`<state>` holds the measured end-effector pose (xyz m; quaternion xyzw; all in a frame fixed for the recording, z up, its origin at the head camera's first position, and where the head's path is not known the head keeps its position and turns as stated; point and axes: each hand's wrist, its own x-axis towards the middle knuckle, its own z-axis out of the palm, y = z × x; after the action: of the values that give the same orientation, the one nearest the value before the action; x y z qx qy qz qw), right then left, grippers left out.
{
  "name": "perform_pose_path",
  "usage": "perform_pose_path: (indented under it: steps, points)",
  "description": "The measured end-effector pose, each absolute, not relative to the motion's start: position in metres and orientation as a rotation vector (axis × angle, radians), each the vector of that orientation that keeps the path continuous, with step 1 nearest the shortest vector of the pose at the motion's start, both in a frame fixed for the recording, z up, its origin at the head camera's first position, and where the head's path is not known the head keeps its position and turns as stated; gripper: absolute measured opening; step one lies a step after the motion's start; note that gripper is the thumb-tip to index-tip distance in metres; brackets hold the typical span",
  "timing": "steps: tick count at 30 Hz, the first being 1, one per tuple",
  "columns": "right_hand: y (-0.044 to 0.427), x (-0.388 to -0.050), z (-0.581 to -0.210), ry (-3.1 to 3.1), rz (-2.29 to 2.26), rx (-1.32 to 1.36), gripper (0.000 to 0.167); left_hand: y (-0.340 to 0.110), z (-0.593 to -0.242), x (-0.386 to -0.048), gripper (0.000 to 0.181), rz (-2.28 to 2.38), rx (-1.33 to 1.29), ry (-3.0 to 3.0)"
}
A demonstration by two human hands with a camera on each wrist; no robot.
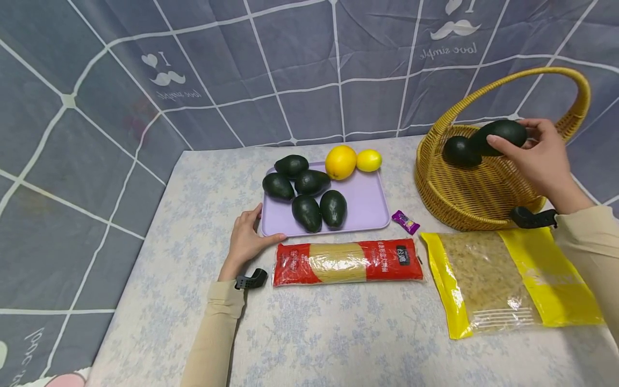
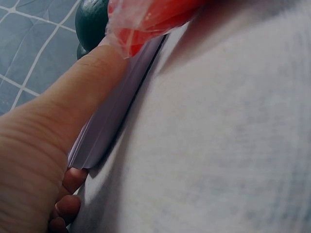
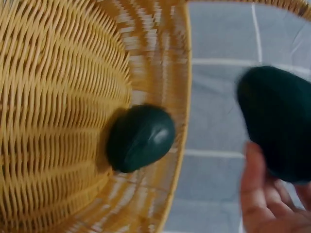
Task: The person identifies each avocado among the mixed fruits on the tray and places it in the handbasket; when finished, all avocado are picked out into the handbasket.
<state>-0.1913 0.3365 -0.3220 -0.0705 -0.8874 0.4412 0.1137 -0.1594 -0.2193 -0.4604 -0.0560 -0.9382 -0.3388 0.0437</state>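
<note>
My left hand point(image 1: 245, 236) rests at the near left corner of the lilac tray point(image 1: 362, 199), thumb spread away from the fingers along the front edge, fingers at the left side. Five dark green avocados point(image 1: 311, 183) occupy the tray's left and middle. In front lies a red packet of dried noodles point(image 1: 338, 262), its left end just beside my thumb; contact between the two I cannot determine. An orange point(image 1: 340, 162) and a lemon point(image 1: 369, 160) sit side by side at the tray's back edge. A purple wrapped candy point(image 1: 405, 222) lies near the tray's front right corner. Further right stands the wicker basket point(image 1: 427, 191), one avocado point(image 1: 461, 151) inside against its wall. In front of the basket is a yellow bag with a clear window point(image 1: 488, 274). My right hand point(image 1: 544, 156) pinches another avocado point(image 1: 500, 138) between thumb and fingers, raised at the basket, apart from the one inside.
</note>
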Motion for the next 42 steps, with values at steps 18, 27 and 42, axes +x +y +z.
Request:
perform_pose_path:
  steps: [18,27,42]
  points:
    - [0.360,-0.221,-0.347,-3.045,1.213,-0.200,0.101,-0.220,-0.463,-0.156,0.105,-1.038,-0.139,-2.876]
    - [0.368,-0.225,-0.357,-3.098,1.157,-0.218,0.102,-0.218,-0.462,-0.156,0.105,-1.033,-0.150,-2.881]
    - [0.370,-0.229,-0.360,-3.099,1.092,-0.215,0.091,-0.217,-0.458,-0.158,0.105,-1.030,-0.150,-2.885]
